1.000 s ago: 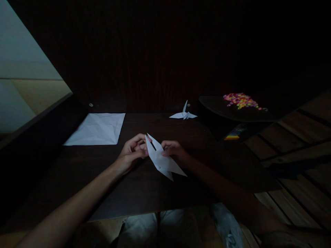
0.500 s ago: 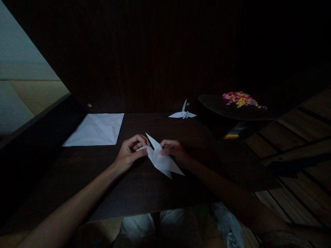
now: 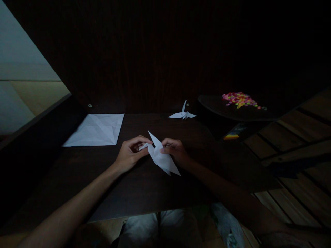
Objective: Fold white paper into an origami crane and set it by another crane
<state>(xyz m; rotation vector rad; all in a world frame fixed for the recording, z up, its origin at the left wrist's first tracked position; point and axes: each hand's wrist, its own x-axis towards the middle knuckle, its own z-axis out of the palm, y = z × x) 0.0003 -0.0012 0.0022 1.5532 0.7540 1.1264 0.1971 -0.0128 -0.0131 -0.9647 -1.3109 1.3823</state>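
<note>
A white folded paper crane (image 3: 161, 158) is held up between both hands over the dark table. My left hand (image 3: 131, 151) is closed, its thumb and forefinger pinching a narrow folded point at the left end of the crane. On the other side my right hand (image 3: 176, 151) grips the body, thumb on the near face and curled fingers behind. One point sticks up between the hands, and others slant down toward me. A second paper crane (image 3: 184, 114), smaller in view, stands at the back of the table with its wings spread.
At the back left lies a creased sheet of white paper (image 3: 97, 131). A dark curved shelf (image 3: 214, 103) on the right bears a pile of small colourful pieces (image 3: 240, 99). Below is a wooden slatted floor (image 3: 297, 134); a plastic bag (image 3: 227, 224) lies near my legs.
The crane in my hands has tilted slightly and its lower points have shifted left. My left forefinger has stretched forward over the narrow point. The other paper things stay put.
</note>
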